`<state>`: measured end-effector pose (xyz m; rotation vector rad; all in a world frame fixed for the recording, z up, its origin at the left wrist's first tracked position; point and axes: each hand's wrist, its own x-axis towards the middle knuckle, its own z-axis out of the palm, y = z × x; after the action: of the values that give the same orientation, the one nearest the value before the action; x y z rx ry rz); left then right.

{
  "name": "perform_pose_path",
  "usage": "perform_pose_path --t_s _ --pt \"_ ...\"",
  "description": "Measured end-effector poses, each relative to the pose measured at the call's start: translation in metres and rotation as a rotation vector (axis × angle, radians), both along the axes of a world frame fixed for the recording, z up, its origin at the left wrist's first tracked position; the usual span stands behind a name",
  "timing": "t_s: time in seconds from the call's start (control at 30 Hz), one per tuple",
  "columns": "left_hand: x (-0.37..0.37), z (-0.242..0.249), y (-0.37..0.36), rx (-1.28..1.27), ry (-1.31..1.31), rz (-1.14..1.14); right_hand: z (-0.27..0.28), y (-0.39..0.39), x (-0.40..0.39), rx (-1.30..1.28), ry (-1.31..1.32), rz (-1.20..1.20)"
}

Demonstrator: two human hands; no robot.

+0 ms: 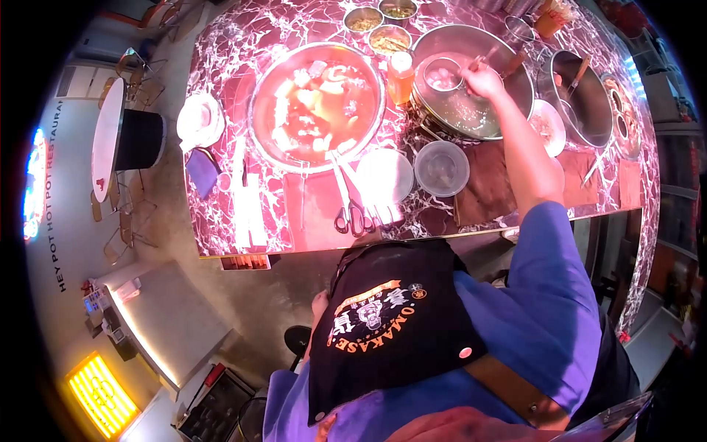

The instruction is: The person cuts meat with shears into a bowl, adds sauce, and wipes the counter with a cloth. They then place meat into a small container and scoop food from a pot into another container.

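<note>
My right hand [482, 79] is closed around the handle of a ladle [440, 63] over a large steel pot [471, 33] of cloudy broth. Pale pinkish pieces lie in the ladle's round bowl. A brown handle end shows beyond my fist. My left hand [319, 303] hangs low by the black apron [398, 295], below the table edge; its fingers are mostly hidden. Left of the steel pot stands a squeeze bottle of orange liquid [401, 77], with a wide basin of red broth and pale chunks [256, 110] beside it.
A second steel pot [600, 121] with a wooden-handled tool stands right, near a white bowl [557, 125]. Scissors [343, 199], a clear tub [442, 169] and brown cloths [482, 188] lie along the marble table's [210, 236] front. Small tins [364, 20] stand behind.
</note>
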<state>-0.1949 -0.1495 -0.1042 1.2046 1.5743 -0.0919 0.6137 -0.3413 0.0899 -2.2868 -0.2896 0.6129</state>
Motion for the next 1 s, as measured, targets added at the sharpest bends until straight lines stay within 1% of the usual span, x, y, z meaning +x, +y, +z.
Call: perform_pose_path --t_s 0.07,0.1,0.17,0.2,0.27,0.3,0.37,0.4,0.43,0.47,0.5,0.53,0.57,0.6,0.67,0.7,0.73,0.77,0.8,0.87,0.9,0.93,0.97,1.0 --pt "-0.023 -0.013 -0.012 -0.046 0.028 0.011 -0.029 -0.006 -0.027 -0.045 -0.729 0.159" --pt "-0.031 -0.017 -0.02 -0.064 0.041 0.011 -0.026 -0.012 -0.043 -0.042 -0.726 0.167" --pt "-0.038 -0.023 -0.031 -0.076 0.055 0.011 -0.012 -0.023 -0.079 -0.018 -0.586 0.065" --pt "-0.039 -0.025 -0.034 -0.082 0.059 0.005 -0.008 -0.028 -0.092 -0.019 -0.576 0.065" --pt "-0.033 -0.029 -0.033 -0.086 0.053 -0.011 0.003 -0.035 -0.111 0.23 -0.721 -0.006" --pt "-0.028 -0.029 -0.031 -0.081 0.047 -0.019 0.007 -0.04 -0.118 0.275 -0.624 -0.01" --pt "-0.016 -0.027 -0.024 -0.073 0.029 -0.033 -0.005 -0.044 -0.115 0.312 -0.645 -0.001" --pt "-0.009 -0.023 -0.018 -0.06 0.016 -0.036 0.001 -0.042 -0.118 0.348 -0.667 0.018" --pt "0.0 -0.02 -0.012 -0.047 0.005 -0.035 0.008 -0.043 -0.121 0.275 -0.724 0.013" --pt "0.013 -0.012 -0.006 -0.033 -0.01 -0.033 0.005 -0.045 -0.121 0.275 -0.721 0.001" --pt "0.027 -0.002 0.001 -0.017 -0.011 -0.009 0.001 -0.044 -0.115 0.346 -0.668 0.011" --pt "0.047 0.016 0.004 -0.003 -0.008 0.018 -0.004 -0.042 -0.107 0.417 -0.617 0.021" --pt "0.075 0.046 0.001 -0.009 0.008 0.087 -0.015 -0.04 -0.097 0.42 -0.618 0.013" --pt "0.081 0.054 0.003 -0.004 0.008 0.08 -0.026 -0.037 -0.085 0.323 -0.548 0.004" --pt "0.086 0.059 0.006 -0.034 -0.185 0.128 -0.043 -0.036 -0.069 0.129 -0.406 -0.012" --pt "0.086 0.061 0.002 -0.031 -0.185 0.123 -0.02 -0.035 -0.073 0.131 -0.406 -0.017" --pt "0.09 0.066 -0.005 -0.007 -0.129 0.13 0.028 -0.028 -0.081 -0.026 -0.219 -0.094" --pt "0.097 0.07 -0.006 0.021 -0.078 0.14 0.056 -0.022 -0.083 -0.177 -0.035 -0.166" --pt "0.08 0.049 -0.004 0.026 -0.068 0.07 0.055 -0.019 -0.082 -0.17 -0.04 -0.164" --pt "0.016 -0.041 0.001 -0.034 -0.099 0.121 0.042 -0.017 -0.082 -0.088 -0.235 -0.234" --pt "0.005 -0.05 -0.004 -0.04 -0.079 0.075 0.03 -0.018 -0.081 -0.072 -0.192 -0.196" --pt "0.002 -0.048 -0.008 -0.048 -0.054 0.04 0.02 -0.02 -0.081 -0.058 -0.146 -0.16" --pt "-0.001 -0.046 -0.01 -0.051 -0.036 0.011 0.025 -0.021 -0.077 -0.143 -0.083 -0.177" --pt "-0.001 -0.044 -0.012 -0.055 -0.024 -0.003 0.03 -0.02 -0.073 -0.14 -0.087 -0.175"
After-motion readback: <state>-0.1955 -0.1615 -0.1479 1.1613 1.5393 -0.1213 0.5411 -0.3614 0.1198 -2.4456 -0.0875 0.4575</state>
